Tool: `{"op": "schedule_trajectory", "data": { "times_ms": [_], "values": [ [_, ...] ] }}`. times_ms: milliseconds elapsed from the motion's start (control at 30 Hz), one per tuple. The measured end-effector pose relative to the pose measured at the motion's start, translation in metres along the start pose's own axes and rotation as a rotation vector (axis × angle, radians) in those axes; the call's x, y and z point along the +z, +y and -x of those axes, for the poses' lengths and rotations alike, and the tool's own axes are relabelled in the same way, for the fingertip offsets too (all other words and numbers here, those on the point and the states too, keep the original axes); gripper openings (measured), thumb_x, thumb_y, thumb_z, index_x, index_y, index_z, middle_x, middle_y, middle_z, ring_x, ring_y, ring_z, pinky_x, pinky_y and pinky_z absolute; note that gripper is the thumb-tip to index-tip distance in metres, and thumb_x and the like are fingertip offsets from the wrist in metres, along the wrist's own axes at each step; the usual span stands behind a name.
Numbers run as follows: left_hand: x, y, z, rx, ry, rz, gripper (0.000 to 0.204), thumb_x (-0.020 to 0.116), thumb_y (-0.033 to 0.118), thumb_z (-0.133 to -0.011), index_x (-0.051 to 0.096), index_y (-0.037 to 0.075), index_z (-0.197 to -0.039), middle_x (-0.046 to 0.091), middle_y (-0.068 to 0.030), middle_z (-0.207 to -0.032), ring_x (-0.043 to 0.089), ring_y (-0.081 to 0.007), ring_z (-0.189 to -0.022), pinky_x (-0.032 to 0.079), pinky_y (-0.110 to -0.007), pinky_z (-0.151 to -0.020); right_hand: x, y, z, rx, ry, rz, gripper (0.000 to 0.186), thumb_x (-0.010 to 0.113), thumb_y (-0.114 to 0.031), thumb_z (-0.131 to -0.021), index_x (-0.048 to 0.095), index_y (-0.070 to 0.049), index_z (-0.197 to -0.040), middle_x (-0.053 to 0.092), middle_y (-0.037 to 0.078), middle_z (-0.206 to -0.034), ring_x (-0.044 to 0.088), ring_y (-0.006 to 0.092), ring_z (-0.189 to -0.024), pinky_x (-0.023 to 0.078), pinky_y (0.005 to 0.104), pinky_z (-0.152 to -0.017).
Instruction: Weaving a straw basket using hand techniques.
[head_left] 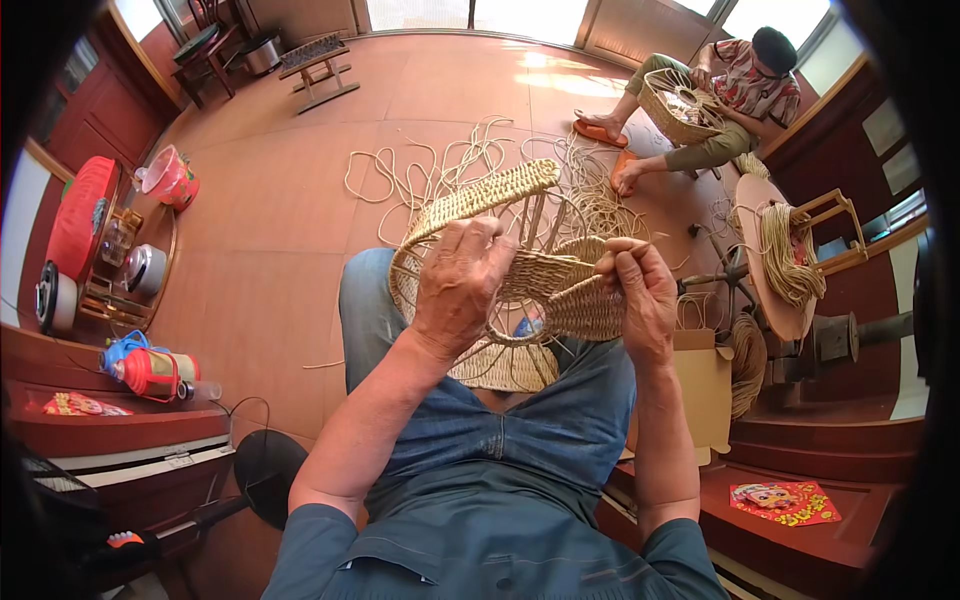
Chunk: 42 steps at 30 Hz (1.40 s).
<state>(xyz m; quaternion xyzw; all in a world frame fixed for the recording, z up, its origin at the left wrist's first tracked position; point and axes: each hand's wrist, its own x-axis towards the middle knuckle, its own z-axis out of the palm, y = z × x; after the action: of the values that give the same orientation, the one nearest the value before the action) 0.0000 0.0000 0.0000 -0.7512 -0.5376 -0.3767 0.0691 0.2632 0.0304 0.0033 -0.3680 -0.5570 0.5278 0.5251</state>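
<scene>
A half-woven straw basket (585, 320) with bare spokes and a braided top band rests on my jeans, between my knees. My left hand (462, 280) is curled over the woven middle of the basket, gripping it, just below that band. On the right side, my right hand (648, 300) pinches the upper edge of a woven section with thumb and forefinger; whether a loose strand is in that pinch is too small to tell. Loose pale cords (420, 180) lie on the floor beyond the basket.
Another person (750, 100) sits at back right holding a basket. A round board with coiled cord (790, 260) and a cardboard box (690, 390) stand right. A bucket (170, 185), red thermos (150, 372) and appliances are left; a small wooden bench (315, 60) stands behind.
</scene>
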Motion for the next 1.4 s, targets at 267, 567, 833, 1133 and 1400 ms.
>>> {"op": "schedule_trajectory", "data": {
  "times_ms": [267,567,833,1133,1400],
  "values": [
    [0.016,0.004,-0.01,0.118,-0.014,0.102,0.027,0.075,0.002,-0.091,0.075,0.008,-0.117,0.074,-0.0084,-0.103,0.07,-0.0312,-0.105,0.059,-0.043,-0.093,0.002,-0.011,-0.013,-0.064,0.119,-0.003,0.024,0.063,-0.019,-0.118,0.074,-0.001,-0.128,0.073,0.0,-0.102,0.062,0.0058,-0.09,0.052,0.0227,-0.081],
    [0.032,0.015,-0.02,0.041,0.04,0.07,0.01,0.076,0.01,-0.098,0.072,0.009,-0.108,0.07,-0.0089,-0.095,0.066,-0.0303,-0.091,0.055,-0.044,-0.082,0.044,-0.032,-0.034,-0.143,0.05,0.152,0.034,0.073,-0.013,-0.111,0.072,0.001,-0.142,0.077,0.001,-0.104,0.067,0.005,-0.091,0.055,0.0225,-0.08],
    [0.028,0.029,-0.01,-0.025,-0.013,0.078,0.015,0.072,0.008,-0.098,0.073,0.005,-0.113,0.064,-0.0127,-0.098,0.067,-0.034,-0.094,0.056,-0.047,-0.082,0.049,-0.013,-0.011,-0.184,-0.01,0.754,0.066,0.066,-0.001,-0.108,0.045,-0.011,-0.169,0.077,0.021,-0.136,0.076,0.0192,-0.088,0.062,0.036,-0.082],
    [0.024,0.03,-0.011,-0.06,-0.02,0.106,0.016,0.07,0.008,-0.099,0.074,0.005,-0.115,0.063,-0.0131,-0.099,0.067,-0.0353,-0.094,0.056,-0.048,-0.082,0.071,0.006,-0.023,-0.414,0.057,0.831,0.078,0.06,0.003,-0.104,0.031,-0.011,-0.175,0.074,0.026,-0.112,0.076,0.0486,-0.095,0.061,0.0545,-0.079],
    [0.024,0.029,-0.01,-0.001,0.044,0.053,0.017,0.073,0.009,-0.1,0.075,0.008,-0.117,0.067,-0.0103,-0.105,0.067,-0.0314,-0.096,0.056,-0.045,-0.081,0.041,0.008,-0.007,-0.008,0.189,0.06,0.042,0.072,-0.004,-0.109,0.058,0.002,-0.148,0.074,0.002,-0.103,0.071,0.0071,-0.09,0.059,0.0224,-0.075]
  ]
}}
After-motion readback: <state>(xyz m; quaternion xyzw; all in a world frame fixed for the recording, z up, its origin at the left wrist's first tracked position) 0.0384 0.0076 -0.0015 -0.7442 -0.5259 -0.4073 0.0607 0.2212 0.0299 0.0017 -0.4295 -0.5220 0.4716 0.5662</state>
